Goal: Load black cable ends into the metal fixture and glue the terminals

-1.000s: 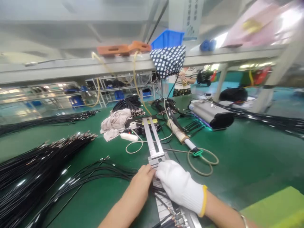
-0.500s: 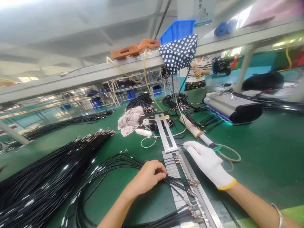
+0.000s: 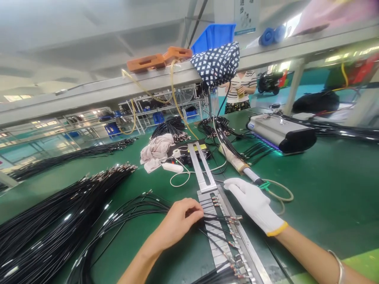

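My bare left hand pinches black cables over a slotted metal fixture. Their metal-tipped ends stick out to the right across the fixture's rail, and more cables lie in slots above and below. From the back of this hand, a loose bundle curves away over the green table. My right hand, in a white glove with a yellow cuff, hovers just right of the rail, fingers stretched out and nothing visible in them. Its fingertips point at the top of the fixture, near a slotted metal bar.
A thick pile of black cables covers the table's left side. Beyond the fixture are a crumpled cloth, a black control box and a taped handle. A grey machine glows at right. Someone in a striped top stands behind.
The view has shifted slightly to the right. My left hand has moved a little up along the fixture, and the cable ends by it now lie flatter across the rail. My right hand looks nearly unchanged.
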`<state>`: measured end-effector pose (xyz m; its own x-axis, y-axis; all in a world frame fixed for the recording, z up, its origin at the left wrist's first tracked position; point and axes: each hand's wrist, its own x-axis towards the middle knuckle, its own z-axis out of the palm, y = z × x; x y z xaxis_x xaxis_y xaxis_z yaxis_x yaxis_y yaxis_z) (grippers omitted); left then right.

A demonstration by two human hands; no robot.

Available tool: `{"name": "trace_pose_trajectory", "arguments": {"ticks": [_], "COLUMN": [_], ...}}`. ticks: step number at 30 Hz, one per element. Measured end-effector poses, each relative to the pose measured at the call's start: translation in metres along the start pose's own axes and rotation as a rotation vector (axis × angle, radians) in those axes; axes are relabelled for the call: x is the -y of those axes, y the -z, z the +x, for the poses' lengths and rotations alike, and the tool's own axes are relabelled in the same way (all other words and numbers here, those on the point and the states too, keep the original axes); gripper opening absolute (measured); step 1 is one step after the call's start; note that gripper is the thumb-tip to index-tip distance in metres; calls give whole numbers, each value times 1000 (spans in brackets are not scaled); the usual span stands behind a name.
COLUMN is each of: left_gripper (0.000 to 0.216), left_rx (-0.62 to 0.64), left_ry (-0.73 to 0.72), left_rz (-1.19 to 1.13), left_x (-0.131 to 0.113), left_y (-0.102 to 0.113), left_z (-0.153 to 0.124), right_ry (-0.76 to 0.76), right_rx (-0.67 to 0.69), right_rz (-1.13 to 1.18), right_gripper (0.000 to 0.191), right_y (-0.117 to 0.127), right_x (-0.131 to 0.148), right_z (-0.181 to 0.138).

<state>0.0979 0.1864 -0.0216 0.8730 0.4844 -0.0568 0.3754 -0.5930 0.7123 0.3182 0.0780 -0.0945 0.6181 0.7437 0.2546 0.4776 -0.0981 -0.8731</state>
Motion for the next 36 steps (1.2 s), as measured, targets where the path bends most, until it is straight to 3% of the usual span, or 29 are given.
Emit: {"name": "trace_pose_trajectory", "arguments": {"ticks": [3,11,20,29,36], "left_gripper": [28,36,27,25,28], "left_rx": [-4,-189,-193,-201,-169], "left_ry": [-10,58,11,11,7], "left_rz": [-44,45,168,271,303], "left_x": [-3,14,21,11,11], "left_y": [4,1,-7,-7,-8], "left_z": [0,12,11,9,8], "right_ry": [0,-50,-67,-116,-65], "right_rx": [-13,-14,19,21,22], "right_rz": [32,34,35,1,-28], "right_gripper": [30,28,31,37,34], "right_y": [-5,-6,-3,2,3], "right_x": [1,-4,-23,-7,-7], "right_z": [-1,8,8,5,4]}}
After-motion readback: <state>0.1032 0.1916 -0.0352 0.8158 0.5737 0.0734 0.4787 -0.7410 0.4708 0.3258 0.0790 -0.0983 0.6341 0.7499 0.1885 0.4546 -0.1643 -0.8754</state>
